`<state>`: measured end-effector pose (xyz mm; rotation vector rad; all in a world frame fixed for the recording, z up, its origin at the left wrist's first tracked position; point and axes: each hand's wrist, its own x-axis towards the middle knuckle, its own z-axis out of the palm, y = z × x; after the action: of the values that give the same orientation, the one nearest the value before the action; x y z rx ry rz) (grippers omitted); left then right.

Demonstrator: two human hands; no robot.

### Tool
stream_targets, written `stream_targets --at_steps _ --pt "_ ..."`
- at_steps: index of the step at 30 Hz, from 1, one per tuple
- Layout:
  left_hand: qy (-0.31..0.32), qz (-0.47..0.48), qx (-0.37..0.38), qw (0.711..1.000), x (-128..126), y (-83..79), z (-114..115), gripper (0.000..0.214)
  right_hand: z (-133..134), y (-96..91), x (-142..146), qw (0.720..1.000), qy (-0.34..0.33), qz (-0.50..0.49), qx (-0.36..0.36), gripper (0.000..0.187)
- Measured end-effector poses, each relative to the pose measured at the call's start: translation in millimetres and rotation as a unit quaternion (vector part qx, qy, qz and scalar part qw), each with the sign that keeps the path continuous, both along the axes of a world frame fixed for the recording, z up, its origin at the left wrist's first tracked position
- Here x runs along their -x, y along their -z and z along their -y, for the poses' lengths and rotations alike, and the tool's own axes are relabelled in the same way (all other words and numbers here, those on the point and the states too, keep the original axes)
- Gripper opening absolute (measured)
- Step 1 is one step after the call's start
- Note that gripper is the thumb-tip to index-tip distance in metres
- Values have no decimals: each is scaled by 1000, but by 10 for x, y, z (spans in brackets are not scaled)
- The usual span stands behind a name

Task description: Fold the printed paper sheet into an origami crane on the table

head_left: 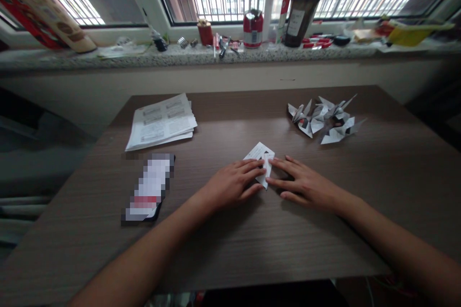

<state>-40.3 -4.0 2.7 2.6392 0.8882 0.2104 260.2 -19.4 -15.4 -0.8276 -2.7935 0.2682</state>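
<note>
A small folded piece of white paper (260, 154) lies on the brown wooden table (230, 240) near the middle. My left hand (234, 183) rests flat on its left part, fingers stretched out over it. My right hand (302, 183) lies flat beside it on the right, fingertips pressing the paper's right edge. Both hands press the paper down against the table; neither lifts it.
A pile of folded paper figures (326, 119) sits at the back right. A stack of printed sheets (162, 122) lies at the back left, a phone (149, 187) in front of it. The window sill (90, 60) carries cans, bottles and small tools.
</note>
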Motion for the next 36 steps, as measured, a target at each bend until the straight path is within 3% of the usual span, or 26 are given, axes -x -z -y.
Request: stream_targets --at_steps 16,21,30,36 --pt "11 -20 13 1000 23 -24 -3 49 22 -30 -30 997 -25 -12 69 49" --pt "8 -15 13 1000 23 -21 0 46 22 8 -11 998 12 -13 57 58" --pt "7 -5 7 1000 29 -25 8 48 29 -34 -8 999 -9 -7 49 57" --pt "11 -9 8 1000 25 -25 2 50 -21 86 -2 996 75 -3 45 67"
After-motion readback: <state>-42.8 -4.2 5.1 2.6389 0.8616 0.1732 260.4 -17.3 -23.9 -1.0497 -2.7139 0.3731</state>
